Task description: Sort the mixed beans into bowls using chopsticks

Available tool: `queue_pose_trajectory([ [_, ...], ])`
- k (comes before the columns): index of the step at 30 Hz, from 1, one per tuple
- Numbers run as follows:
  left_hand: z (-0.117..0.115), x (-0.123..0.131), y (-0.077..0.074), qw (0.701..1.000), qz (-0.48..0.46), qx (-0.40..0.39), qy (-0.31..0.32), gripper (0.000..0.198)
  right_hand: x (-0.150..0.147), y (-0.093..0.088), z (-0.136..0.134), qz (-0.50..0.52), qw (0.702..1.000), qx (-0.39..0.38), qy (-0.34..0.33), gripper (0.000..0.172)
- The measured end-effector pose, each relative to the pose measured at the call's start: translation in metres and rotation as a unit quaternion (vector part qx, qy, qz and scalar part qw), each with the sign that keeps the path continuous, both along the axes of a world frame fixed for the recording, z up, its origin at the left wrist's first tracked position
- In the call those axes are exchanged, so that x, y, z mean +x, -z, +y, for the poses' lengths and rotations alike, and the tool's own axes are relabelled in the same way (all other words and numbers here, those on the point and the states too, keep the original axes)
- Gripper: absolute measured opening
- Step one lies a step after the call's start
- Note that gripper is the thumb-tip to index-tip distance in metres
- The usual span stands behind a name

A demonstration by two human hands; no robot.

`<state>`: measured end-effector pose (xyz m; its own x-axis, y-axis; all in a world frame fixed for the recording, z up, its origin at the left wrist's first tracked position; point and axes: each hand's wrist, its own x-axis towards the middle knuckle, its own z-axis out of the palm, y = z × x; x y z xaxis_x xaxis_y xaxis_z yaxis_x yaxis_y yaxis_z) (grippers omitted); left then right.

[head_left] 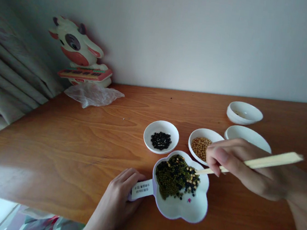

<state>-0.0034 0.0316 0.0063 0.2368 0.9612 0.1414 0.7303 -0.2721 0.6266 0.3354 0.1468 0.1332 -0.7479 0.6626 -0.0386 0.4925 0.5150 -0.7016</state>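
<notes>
My left hand [122, 191] is closed round the handle of a flower-shaped white dish [187, 210], which has a printed label on the handle. Green beans [165, 179], black beans and some yellow soybeans lie mixed in it, mostly on its left and far side. A small pink piece [189, 200] lies near the dish's middle. In my right hand [247, 168] is a pair of chopsticks [271, 160], tips down among the soybeans at the dish's right side. Behind stand a white bowl [147, 133] of black beans and a white bowl [193, 131] of soybeans, the latter partly behind my right hand.
Two more white bowls stand at the right: one at the back [248, 120], another [253, 135] partly covered by my hand. A cow-shaped toy keyboard [84, 73] and a crumpled plastic bag [94, 95] sit at the back left. A curtain [10, 76] hangs along the left edge.
</notes>
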Motion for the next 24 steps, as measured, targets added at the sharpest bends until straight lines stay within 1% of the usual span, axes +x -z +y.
queue_pose_trajectory([
  [2,0.000,0.000,-0.001,1.000,0.005,0.006,-0.001,0.007,-0.002,0.007,0.000,-0.015,1.000,-0.004,-0.007,0.054],
  [5,0.000,-0.001,-0.001,1.000,0.003,0.007,0.001,0.007,-0.006,0.012,0.001,-0.014,1.000,-0.005,-0.015,0.053],
  [13,0.000,-0.002,0.002,1.000,0.002,0.014,0.004,0.006,-0.011,0.010,0.001,0.009,1.000,-0.006,-0.024,0.059],
  [17,0.000,-0.002,0.002,1.000,0.003,0.012,0.004,0.005,-0.009,0.012,0.001,-0.002,1.000,-0.008,-0.019,0.057],
  [24,0.000,-0.001,0.001,1.000,0.002,0.013,0.003,0.010,-0.008,0.014,0.000,-0.001,1.000,-0.011,-0.005,0.056],
])
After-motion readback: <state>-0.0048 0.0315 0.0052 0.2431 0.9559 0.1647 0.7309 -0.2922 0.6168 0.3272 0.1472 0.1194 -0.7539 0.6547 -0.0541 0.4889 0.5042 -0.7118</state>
